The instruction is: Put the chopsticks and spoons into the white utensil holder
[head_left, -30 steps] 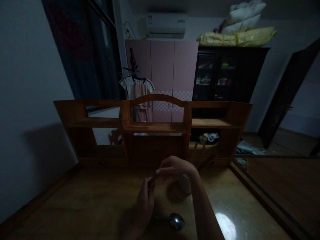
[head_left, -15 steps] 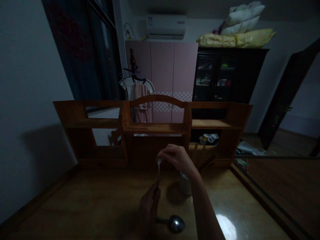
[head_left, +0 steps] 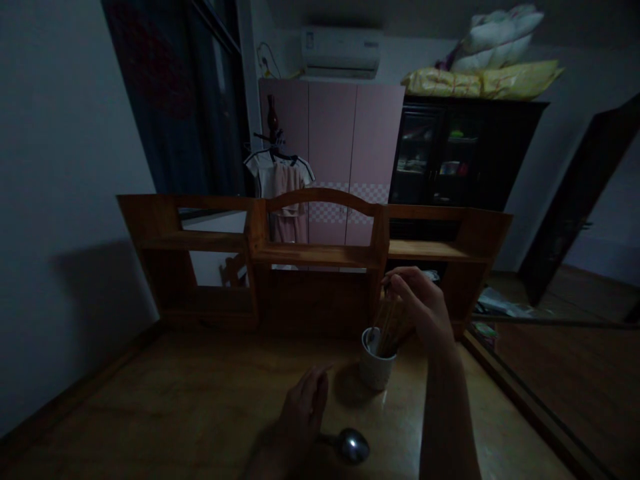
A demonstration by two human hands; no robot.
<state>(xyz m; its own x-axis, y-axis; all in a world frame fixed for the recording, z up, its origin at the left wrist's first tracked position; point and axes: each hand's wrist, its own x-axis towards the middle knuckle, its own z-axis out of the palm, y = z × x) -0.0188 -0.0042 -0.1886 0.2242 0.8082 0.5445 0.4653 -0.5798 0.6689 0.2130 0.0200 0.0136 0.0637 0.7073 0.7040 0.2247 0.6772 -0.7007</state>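
Observation:
My right hand (head_left: 417, 297) is above a white cup (head_left: 377, 370), its thumb and fingers pinched on the dark top end of a thin utensil (head_left: 387, 287) whose kind I cannot make out. Several thin wooden sticks (head_left: 387, 333) stand in the cup, leaning against its rim. Lower down, my left hand (head_left: 303, 403) rests low over the table with its fingers stretched out and nothing visible in them. Beside it lies a metal spoon (head_left: 353, 445), bowl to the right; the end of its handle is hidden behind the left hand.
A wooden shelf unit (head_left: 320, 257) runs along the back of the wooden table (head_left: 200, 393). A raised edge (head_left: 520, 400) borders the table on the right, and a wall (head_left: 65, 200) rises on the left. The room is dim.
My right hand has moved right, from the thin utensil over the table's middle to above the cup. My left hand has let go of the utensil's handle and its fingers have straightened.

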